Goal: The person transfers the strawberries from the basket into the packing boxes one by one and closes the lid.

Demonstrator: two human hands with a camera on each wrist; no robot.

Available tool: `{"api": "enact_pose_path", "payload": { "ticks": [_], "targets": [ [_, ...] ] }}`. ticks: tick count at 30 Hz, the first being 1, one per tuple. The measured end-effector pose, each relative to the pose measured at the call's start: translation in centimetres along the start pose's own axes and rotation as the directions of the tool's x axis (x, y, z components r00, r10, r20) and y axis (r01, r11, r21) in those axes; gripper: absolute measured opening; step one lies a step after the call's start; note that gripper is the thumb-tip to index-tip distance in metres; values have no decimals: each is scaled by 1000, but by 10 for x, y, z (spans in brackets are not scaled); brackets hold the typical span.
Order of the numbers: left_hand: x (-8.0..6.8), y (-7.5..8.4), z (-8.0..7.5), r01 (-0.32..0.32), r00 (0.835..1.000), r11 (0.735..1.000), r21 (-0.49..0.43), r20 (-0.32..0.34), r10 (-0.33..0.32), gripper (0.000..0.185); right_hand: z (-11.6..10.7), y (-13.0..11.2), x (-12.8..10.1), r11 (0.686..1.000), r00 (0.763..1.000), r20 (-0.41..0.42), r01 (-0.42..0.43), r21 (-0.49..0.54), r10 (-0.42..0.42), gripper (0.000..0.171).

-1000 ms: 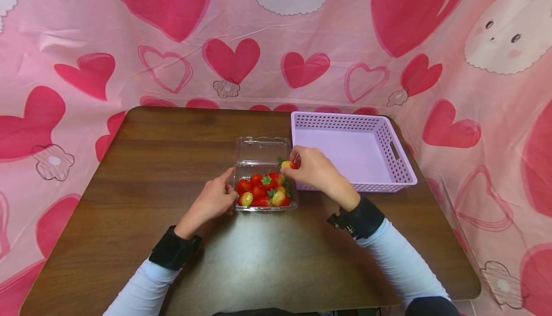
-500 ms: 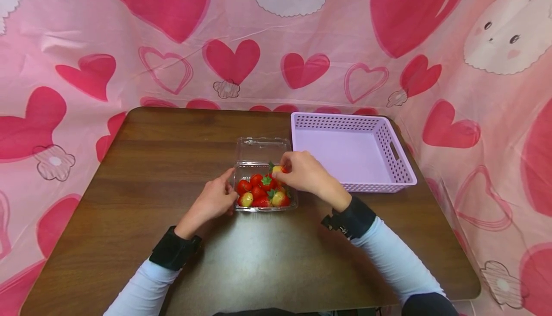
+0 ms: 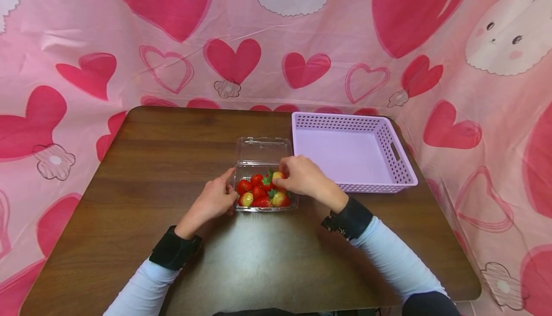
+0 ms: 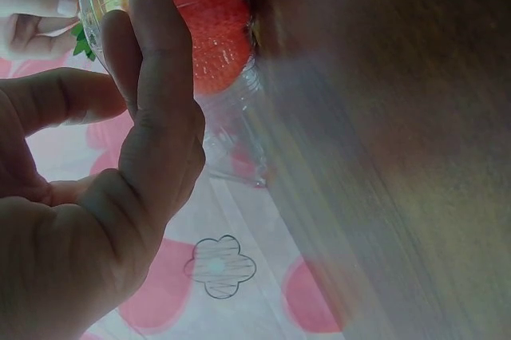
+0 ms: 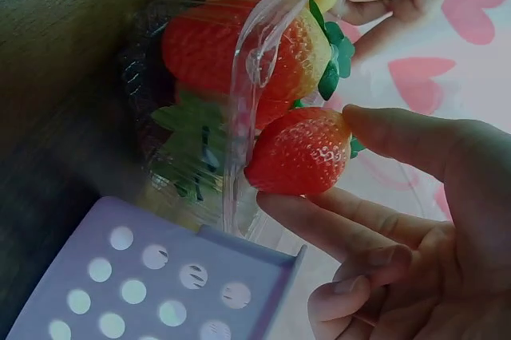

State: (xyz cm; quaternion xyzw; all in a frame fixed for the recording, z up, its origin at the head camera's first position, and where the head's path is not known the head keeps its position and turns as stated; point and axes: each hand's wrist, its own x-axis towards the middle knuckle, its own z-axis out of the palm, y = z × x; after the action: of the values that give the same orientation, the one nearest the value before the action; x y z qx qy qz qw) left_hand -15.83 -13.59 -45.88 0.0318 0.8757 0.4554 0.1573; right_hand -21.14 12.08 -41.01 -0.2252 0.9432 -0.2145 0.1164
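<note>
A clear plastic clamshell box (image 3: 266, 209) stands with its lid (image 3: 260, 148) folded back, holding several red and pale-yellow strawberries (image 3: 258, 191). My left hand (image 3: 214, 196) pinches its left rim; in the left wrist view the fingers (image 4: 164, 77) lie along the outer wall and the thumb meets the edge. Over the box's right side, my right hand (image 3: 302, 176) holds one strawberry (image 5: 302, 152) between thumb and fingertips. In the right wrist view this strawberry is at the rim, close to others inside. Part of it is hidden by fingers in the head view.
A shallow lilac basket (image 3: 345, 155) with perforated walls stands right of the box, very near it, with nothing seen inside. Both stand on a brown wooden table (image 3: 172, 148). A pink heart-patterned cloth (image 3: 181, 28) hangs behind and at the sides.
My right hand has moved left and down with the strawberry, from beside the basket's near corner to over the box's contents. My left hand stays on the rim.
</note>
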Motion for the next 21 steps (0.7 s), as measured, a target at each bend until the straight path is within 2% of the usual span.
{"api": "enact_pose_path", "payload": {
  "ticks": [13,21],
  "targets": [
    [1,0,-1,13,1000,1000,-3,3,-13,76,5,3,0,999,1000,8,19,-42,-19,27],
    [1,1,-1,22,1000,1000,-8,6,-22,76,9,5,-1,1000,1000,25,-2,-27,3,31]
  ]
}}
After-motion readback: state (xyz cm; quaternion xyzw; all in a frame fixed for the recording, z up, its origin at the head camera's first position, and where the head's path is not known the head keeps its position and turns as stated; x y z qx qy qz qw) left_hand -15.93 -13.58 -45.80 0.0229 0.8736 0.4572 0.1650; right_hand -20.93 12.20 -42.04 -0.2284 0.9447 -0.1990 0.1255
